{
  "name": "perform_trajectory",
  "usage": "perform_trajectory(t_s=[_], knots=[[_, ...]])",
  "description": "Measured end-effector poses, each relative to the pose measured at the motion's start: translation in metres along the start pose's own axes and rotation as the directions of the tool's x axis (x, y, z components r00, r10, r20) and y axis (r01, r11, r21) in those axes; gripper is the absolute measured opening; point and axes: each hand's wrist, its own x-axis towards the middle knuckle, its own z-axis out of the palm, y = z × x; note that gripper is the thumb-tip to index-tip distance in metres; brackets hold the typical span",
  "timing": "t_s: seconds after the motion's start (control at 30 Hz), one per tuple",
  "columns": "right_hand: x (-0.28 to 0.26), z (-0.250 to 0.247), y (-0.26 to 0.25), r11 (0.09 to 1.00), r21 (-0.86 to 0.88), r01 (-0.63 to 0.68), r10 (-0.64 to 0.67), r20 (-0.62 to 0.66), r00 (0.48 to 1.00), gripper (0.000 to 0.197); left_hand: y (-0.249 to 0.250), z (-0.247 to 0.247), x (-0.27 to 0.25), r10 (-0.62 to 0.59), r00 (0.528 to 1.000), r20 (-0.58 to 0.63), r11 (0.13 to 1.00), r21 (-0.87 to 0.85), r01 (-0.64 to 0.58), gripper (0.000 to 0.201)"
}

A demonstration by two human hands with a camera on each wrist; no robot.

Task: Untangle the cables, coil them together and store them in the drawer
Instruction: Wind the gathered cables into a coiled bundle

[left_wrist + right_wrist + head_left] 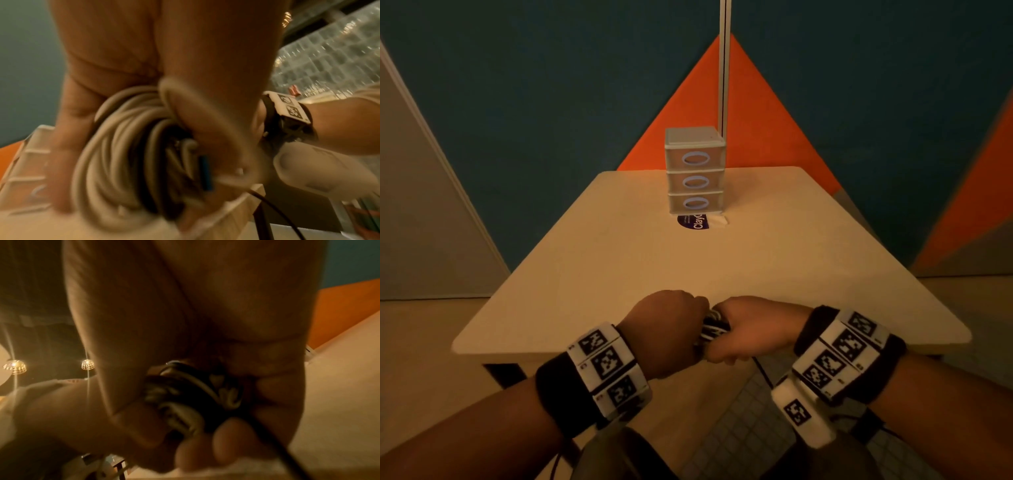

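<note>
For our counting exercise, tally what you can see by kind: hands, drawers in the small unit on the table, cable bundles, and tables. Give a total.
Hands: 2, left hand and right hand
Drawers: 3, top drawer, middle drawer, bottom drawer
Cable bundles: 1, cable bundle, gripped by both hands
Tables: 1, table
Total: 7

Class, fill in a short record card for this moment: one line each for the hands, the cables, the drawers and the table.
left hand: left hand grips the cable bundle
right hand: right hand grips the same bundle from the other side
cables: cable bundle of white and black cables, coiled, held between both hands at the near table edge
drawers: drawer unit with three drawers, all closed, at the far end of the table
table: table, light-coloured top; a purple sticker in front of the unit
</note>
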Motion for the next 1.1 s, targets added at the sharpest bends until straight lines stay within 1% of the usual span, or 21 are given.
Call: perform_trajectory(t_s=[0.07,0.13,0.17,0.23,0.3,0.33,0.37,0.43,0.47,0.53,0.57,0.63,0.67,0.73,0.77,0.83,0.9,0.93,1.0,1.03,1.1], knots=[[0.002,0.000,-0.004,0.998,0.062,-0.025,0.020,0.079,0.997,0.018,0.004,-0.003,0.000,0.017,0.999,0.035,0.999,0.041,-0.019,0.036],[0.005,0.002,-0.007,0.998,0.048,-0.036,0.032,0.085,0.996,0.030,0.008,-0.003,0.001,0.024,0.999,0.048,0.996,0.090,-0.028,0.031],[0.006,0.004,-0.008,0.999,0.008,-0.036,0.035,0.066,0.997,0.027,0.009,-0.002,0.001,0.024,0.998,0.053,0.993,0.111,-0.029,0.028],[0.009,0.010,-0.009,0.997,-0.066,-0.046,0.047,0.011,0.999,0.013,0.008,0.001,0.001,0.020,0.998,0.067,0.993,0.116,-0.027,0.025],[0.010,0.013,-0.008,0.996,-0.074,-0.045,0.041,-0.043,0.998,0.013,0.004,0.000,0.000,0.011,0.999,0.039,0.998,0.063,-0.013,0.030],[0.010,0.012,-0.007,0.997,-0.060,-0.038,0.034,-0.070,0.997,0.013,-0.001,-0.001,-0.001,0.009,1.000,0.001,1.000,0.015,-0.009,0.039],[0.009,0.009,-0.006,0.999,-0.041,-0.031,0.027,-0.095,0.995,0.013,-0.006,-0.004,-0.002,0.016,0.998,-0.053,0.999,-0.049,-0.019,0.053],[0.006,0.001,-0.003,1.000,0.026,-0.016,0.019,-0.145,0.989,0.010,-0.020,-0.011,-0.007,0.040,0.983,-0.182,0.976,-0.205,-0.078,0.084],[0.004,-0.003,-0.001,0.996,0.095,-0.004,0.021,-0.174,0.984,0.007,-0.027,-0.015,-0.010,0.048,0.968,-0.248,0.951,-0.285,-0.120,0.094],[-0.001,-0.011,0.002,0.961,0.273,0.046,0.015,-0.216,0.976,0.001,-0.041,-0.020,-0.018,0.036,0.940,-0.339,0.874,-0.446,-0.195,0.108],[-0.003,-0.014,0.003,0.930,0.358,0.078,0.007,-0.232,0.973,0.003,-0.047,-0.021,-0.021,0.007,0.935,-0.355,0.821,-0.531,-0.208,0.111],[-0.007,-0.020,0.003,0.859,0.495,0.128,0.001,-0.252,0.968,0.007,-0.056,-0.016,-0.022,-0.042,0.935,-0.351,0.691,-0.687,-0.227,0.115],[-0.008,-0.021,0.002,0.829,0.540,0.147,-0.004,-0.256,0.967,0.013,-0.060,-0.010,-0.020,-0.046,0.942,-0.332,0.628,-0.743,-0.231,0.117],[-0.007,-0.020,0.000,0.772,0.607,0.186,-0.028,-0.259,0.965,0.031,-0.064,0.003,-0.014,-0.012,0.964,-0.265,0.547,-0.809,-0.216,0.114],[-0.007,-0.019,-0.002,0.747,0.632,0.207,-0.051,-0.257,0.965,0.037,-0.063,0.009,-0.010,0.017,0.972,-0.232,0.523,-0.827,-0.207,0.108],[-0.007,-0.015,-0.007,0.696,0.674,0.248,-0.111,-0.240,0.965,0.037,-0.058,0.019,-0.004,0.094,0.977,-0.190,0.449,-0.868,-0.212,0.084],[-0.006,-0.009,-0.013,0.652,0.707,0.273,-0.168,-0.217,0.962,0.038,-0.047,0.023,0.000,0.196,0.958,-0.210,0.330,-0.906,-0.266,0.056],[-0.005,-0.005,-0.016,0.635,0.720,0.280,-0.195,-0.202,0.960,0.040,-0.042,0.022,0.000,0.232,0.945,-0.231,0.247,-0.926,-0.287,0.046],[-0.003,0.002,-0.021,0.599,0.744,0.296,-0.261,-0.168,0.951,0.039,-0.035,0.017,0.000,0.265,0.920,-0.291,0.072,-0.945,-0.319,0.043],[-0.003,0.004,-0.023,0.577,0.757,0.307,-0.294,-0.158,0.943,0.036,-0.032,0.015,0.000,0.280,0.902,-0.328,0.005,-0.939,-0.344,0.041],[-0.004,0.003,-0.027,0.550,0.772,0.318,-0.328,-0.151,0.933,0.029,-0.029,0.010,-0.001,0.333,0.849,-0.410,-0.091,-0.910,-0.404,0.030]])
